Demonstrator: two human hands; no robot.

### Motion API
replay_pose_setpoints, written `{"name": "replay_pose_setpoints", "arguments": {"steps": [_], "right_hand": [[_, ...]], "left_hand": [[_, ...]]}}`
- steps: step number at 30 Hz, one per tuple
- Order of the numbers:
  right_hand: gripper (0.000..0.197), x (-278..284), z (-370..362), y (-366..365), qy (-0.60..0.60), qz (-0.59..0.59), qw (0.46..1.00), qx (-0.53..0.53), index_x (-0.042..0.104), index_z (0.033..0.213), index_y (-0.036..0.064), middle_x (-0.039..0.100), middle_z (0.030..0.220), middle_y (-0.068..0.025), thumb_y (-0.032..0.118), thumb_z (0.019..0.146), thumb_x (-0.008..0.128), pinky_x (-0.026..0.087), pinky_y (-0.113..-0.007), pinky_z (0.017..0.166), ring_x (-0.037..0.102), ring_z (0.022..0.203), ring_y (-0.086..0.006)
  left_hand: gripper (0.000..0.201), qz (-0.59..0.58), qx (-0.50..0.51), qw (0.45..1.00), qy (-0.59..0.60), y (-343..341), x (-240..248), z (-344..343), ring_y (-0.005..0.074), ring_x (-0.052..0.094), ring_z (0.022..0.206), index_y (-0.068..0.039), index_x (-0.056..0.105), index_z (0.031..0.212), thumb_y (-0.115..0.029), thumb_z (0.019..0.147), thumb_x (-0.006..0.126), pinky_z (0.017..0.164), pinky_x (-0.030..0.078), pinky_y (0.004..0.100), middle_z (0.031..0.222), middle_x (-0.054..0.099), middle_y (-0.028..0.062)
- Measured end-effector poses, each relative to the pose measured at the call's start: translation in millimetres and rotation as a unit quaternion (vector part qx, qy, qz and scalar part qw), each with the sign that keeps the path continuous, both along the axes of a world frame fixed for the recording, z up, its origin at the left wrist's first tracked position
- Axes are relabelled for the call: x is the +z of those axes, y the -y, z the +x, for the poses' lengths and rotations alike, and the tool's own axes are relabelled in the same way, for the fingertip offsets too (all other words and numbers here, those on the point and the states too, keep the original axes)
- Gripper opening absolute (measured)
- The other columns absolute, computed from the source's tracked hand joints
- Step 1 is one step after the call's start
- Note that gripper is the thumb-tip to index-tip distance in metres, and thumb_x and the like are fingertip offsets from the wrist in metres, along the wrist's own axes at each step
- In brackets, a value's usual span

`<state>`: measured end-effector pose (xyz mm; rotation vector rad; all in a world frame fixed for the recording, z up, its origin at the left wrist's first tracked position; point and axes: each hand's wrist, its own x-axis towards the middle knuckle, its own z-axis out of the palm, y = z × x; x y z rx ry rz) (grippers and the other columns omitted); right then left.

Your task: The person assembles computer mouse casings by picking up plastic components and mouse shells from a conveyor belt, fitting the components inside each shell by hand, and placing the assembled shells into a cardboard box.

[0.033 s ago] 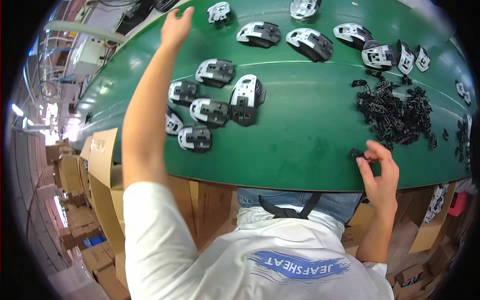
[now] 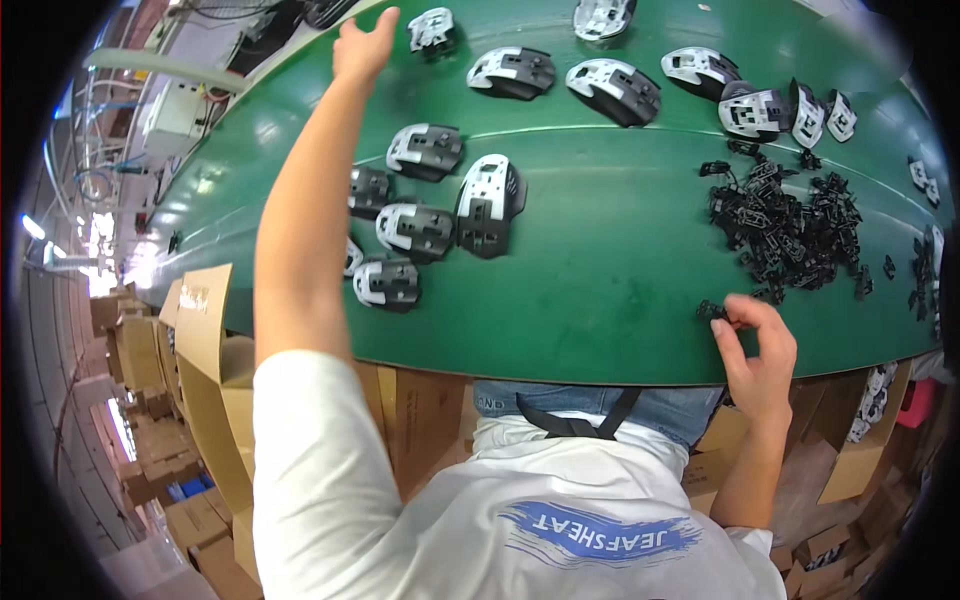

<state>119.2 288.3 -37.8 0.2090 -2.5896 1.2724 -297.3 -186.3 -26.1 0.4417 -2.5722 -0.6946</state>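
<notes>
My left hand point(image 2: 364, 48) reaches to the far left of the green table, its fingers spread and holding nothing. Just right of it lies a white and dark computer mouse shell point(image 2: 432, 32), apart from the fingers. Close to the near edge, my right hand point(image 2: 762, 350) pinches a small black plastic part point(image 2: 711, 311) between thumb and fingers. Beyond that hand spreads a tangled pile of similar black parts point(image 2: 785, 225). A larger mouse shell point(image 2: 490, 205) rests mid-table, with several more shells point(image 2: 415, 230) grouped to its left, some hidden behind my left arm.
Across the back stand more mouse shells point(image 2: 612, 90), with several clustered at the right point(image 2: 755, 112). The green table point(image 2: 600, 260) has its edge at my waist. Open cardboard boxes point(image 2: 205, 320) stand below on the left, and another box point(image 2: 850, 470) on the right.
My left hand has moved slightly right, toward the far-left mouse shell, and its fingers have turned that way. The right hand keeps its pinch on the black part.
</notes>
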Motion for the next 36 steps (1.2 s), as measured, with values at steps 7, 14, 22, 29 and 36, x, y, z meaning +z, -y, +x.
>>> {"name": "replay_pose_setpoints", "arguments": {"steps": [7,14,22,29,36], "right_hand": [[0.022,0,15,-3,0.013,-0.033,0.999,-0.038,0.076,0.109,0.0016,0.074,0.096,-0.0116,-0.003,0.087,0.081,0.056,-0.034,0.075,0.070,0.084,-0.0232],[0.018,9,-23,23,-0.003,-0.147,0.986,0.072,0.076,0.107,0.0009,0.073,0.101,-0.0129,-0.001,0.090,0.080,0.057,-0.032,0.077,0.070,0.085,-0.0218],[0.016,30,-55,80,0.023,-0.445,0.891,0.083,0.070,0.116,-0.0004,0.067,0.114,-0.0080,0.001,0.100,0.071,0.054,-0.028,0.090,0.066,0.101,-0.0131],[0.018,25,-24,51,0.008,-0.428,0.903,0.039,0.070,0.118,-0.0007,0.069,0.110,-0.0047,0.006,0.102,0.072,0.054,-0.028,0.091,0.066,0.100,-0.0118],[0.015,23,-4,40,-0.004,-0.271,0.962,0.036,0.078,0.108,0.0012,0.076,0.099,-0.0078,0.003,0.093,0.077,0.057,-0.031,0.082,0.071,0.087,-0.0167]], "left_hand": [[0.101,0.041,-0.114,0.980,0.161,-58,-24,-40,0.0326,0.064,0.130,0.002,0.045,0.158,-0.053,0.084,0.085,0.110,0.050,0.0432,0.147,0.062,0.0238],[0.038,0.434,-0.252,0.862,0.066,-116,45,97,0.0188,0.070,0.109,-0.006,0.058,0.137,-0.018,0.103,0.070,0.095,0.055,0.0388,0.128,0.070,0.0058],[0.049,0.692,-0.261,0.670,0.060,-226,61,335,0.0245,0.065,0.126,-0.007,0.045,0.152,-0.014,0.106,0.061,0.103,0.056,0.0454,0.141,0.063,0.0110],[0.070,0.635,-0.344,0.679,0.132,-225,22,380,0.0232,0.057,0.134,-0.007,0.030,0.158,-0.008,0.101,0.071,0.112,0.048,0.0395,0.148,0.054,0.0149],[0.048,0.771,-0.322,0.505,0.214,-229,18,413,0.0236,0.059,0.133,-0.013,0.029,0.147,-0.030,0.112,0.056,0.106,0.051,0.0421,0.147,0.052,0.0128]]}}
